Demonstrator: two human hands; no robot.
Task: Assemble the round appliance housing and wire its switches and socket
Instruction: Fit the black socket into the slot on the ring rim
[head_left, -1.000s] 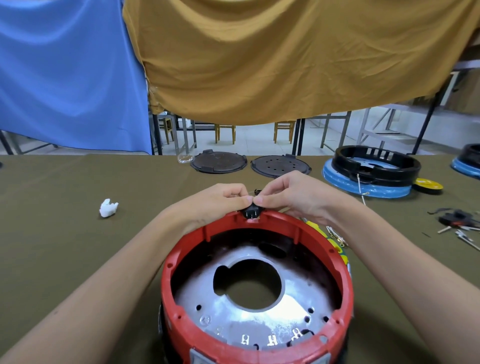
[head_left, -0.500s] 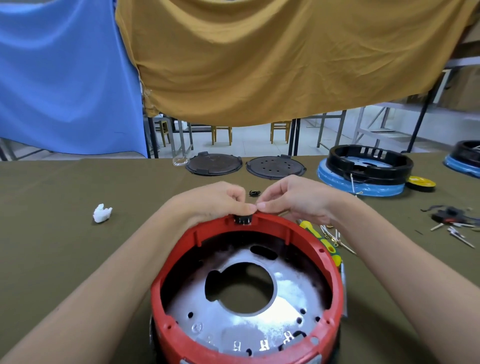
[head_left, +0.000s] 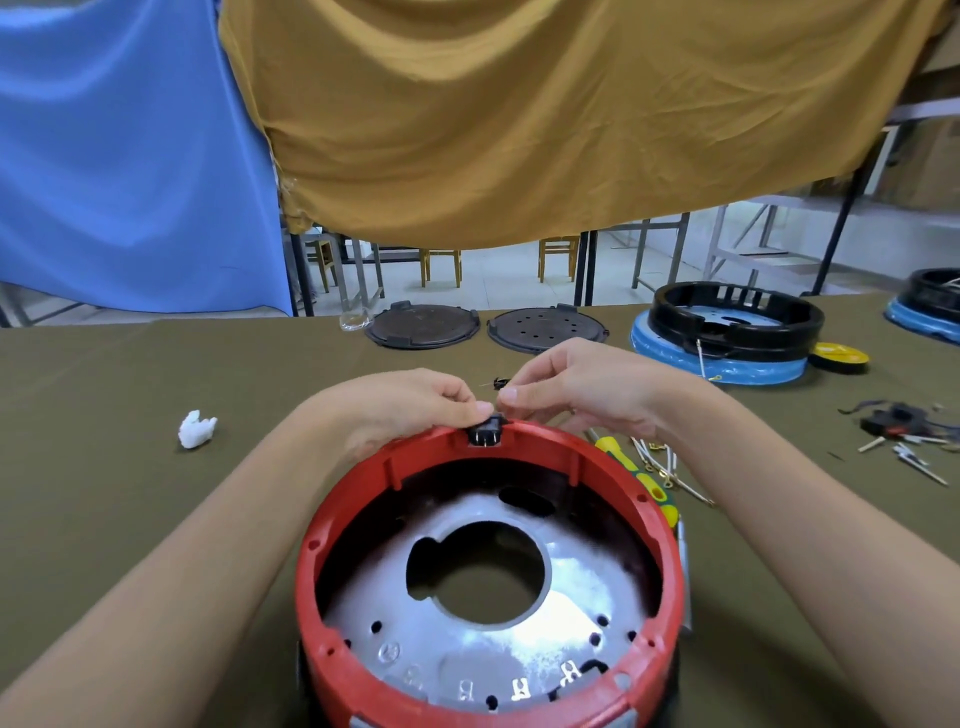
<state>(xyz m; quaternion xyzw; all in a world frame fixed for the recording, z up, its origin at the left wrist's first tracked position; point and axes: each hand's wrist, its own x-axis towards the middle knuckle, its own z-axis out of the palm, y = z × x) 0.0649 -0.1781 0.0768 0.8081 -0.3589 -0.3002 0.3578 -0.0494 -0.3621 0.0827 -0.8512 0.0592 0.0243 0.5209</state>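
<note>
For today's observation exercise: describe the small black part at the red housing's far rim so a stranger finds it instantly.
Start at the red round housing nearest the camera. At its far rim, under both hands' fingertips, sits the small black part. Unlike the red plastic around it, it is black with metal prongs facing inward.

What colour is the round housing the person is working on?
Red, with a silvery metal plate inside; the head view shows the housing clearly.

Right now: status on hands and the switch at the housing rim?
Left hand fingers on black switch, seated in far rim notch of red housing. Right hand pinched beside it, contents unclear. Nothing blocking.
</note>
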